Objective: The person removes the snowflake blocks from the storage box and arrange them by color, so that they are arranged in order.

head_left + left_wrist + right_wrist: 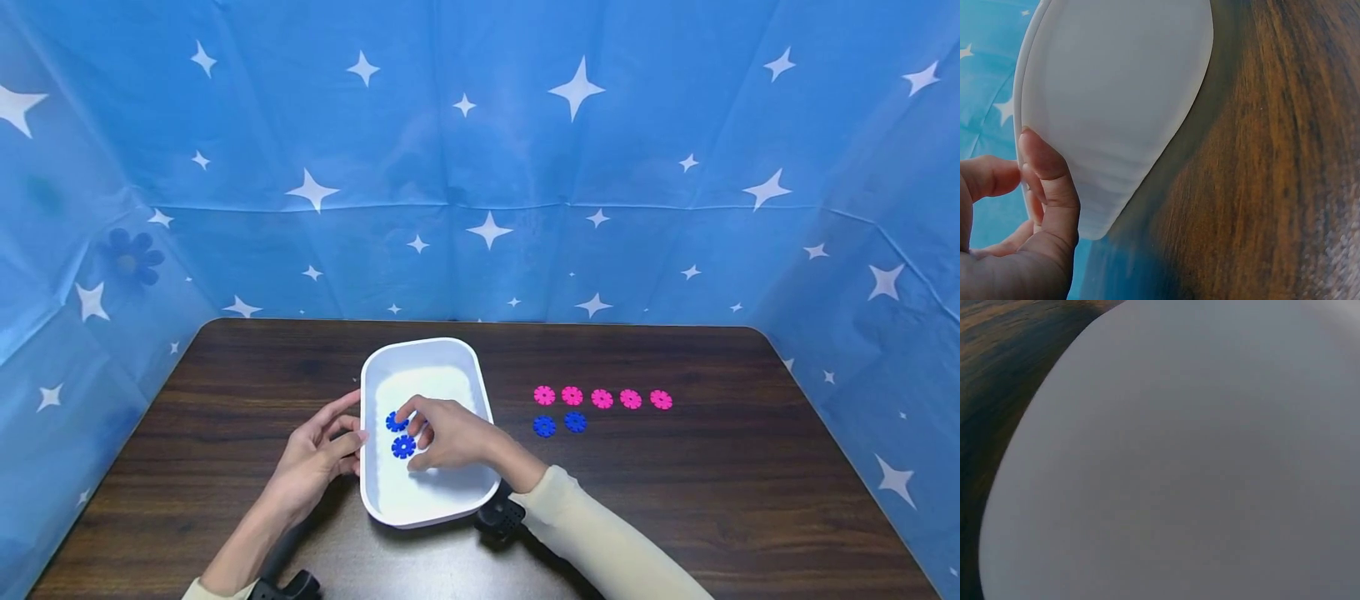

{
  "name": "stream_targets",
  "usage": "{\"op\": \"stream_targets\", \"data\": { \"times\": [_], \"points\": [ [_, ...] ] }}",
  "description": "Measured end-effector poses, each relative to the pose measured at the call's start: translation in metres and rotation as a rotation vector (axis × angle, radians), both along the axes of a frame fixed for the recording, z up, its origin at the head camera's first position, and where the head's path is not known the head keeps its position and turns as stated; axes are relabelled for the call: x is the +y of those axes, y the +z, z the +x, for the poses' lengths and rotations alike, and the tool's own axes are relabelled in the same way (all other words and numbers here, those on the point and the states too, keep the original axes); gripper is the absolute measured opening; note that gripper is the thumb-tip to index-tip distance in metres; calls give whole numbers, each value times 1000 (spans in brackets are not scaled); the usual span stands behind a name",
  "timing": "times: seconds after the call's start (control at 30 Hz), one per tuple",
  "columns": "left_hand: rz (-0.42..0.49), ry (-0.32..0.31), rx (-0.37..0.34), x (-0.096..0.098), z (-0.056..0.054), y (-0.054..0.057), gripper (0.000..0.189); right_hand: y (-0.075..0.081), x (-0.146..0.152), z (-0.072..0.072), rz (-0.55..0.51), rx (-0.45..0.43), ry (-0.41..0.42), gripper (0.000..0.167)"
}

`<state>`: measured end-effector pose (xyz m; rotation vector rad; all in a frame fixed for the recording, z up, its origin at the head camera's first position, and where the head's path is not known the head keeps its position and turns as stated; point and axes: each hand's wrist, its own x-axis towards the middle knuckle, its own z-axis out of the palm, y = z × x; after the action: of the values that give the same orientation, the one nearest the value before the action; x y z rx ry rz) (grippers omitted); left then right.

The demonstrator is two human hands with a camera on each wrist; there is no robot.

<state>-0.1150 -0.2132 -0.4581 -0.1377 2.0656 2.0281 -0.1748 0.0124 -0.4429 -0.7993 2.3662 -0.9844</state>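
Head: one tray (450,377) is held at its left rim by the left hand (309,462); inside, two blue discs (403,447) are overhung by the right hand (453,433), fingers bent, parted, gripping nothing visible. Five pink discs (602,399) and two more blue ones (544,427) are set on the table (712,483). Left wrist: the rim is pinched. Right wrist: tray wall is shown.

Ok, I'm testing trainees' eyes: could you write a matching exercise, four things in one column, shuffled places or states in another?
1. Pink discs
2. White tray
3. Left hand
4. Right hand

A. Blue discs lie on its floor
B. Over the tray's inside
C. In a row of five
D. Touching the tray's outer wall

Pairs: 1-C; 2-A; 3-D; 4-B
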Motion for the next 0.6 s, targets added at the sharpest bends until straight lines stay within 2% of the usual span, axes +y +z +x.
{"op": "stream_targets", "data": {
  "times": [0.17, 0.6],
  "points": [
    [8, 5, 13, 1, 0, 0, 63, -4, -3, 1, 4, 4, 11, 56],
    [13, -5, 28, 2, 1, 0, 64, -12, -12, 5, 98, 143, 49, 41]
  ]
}}
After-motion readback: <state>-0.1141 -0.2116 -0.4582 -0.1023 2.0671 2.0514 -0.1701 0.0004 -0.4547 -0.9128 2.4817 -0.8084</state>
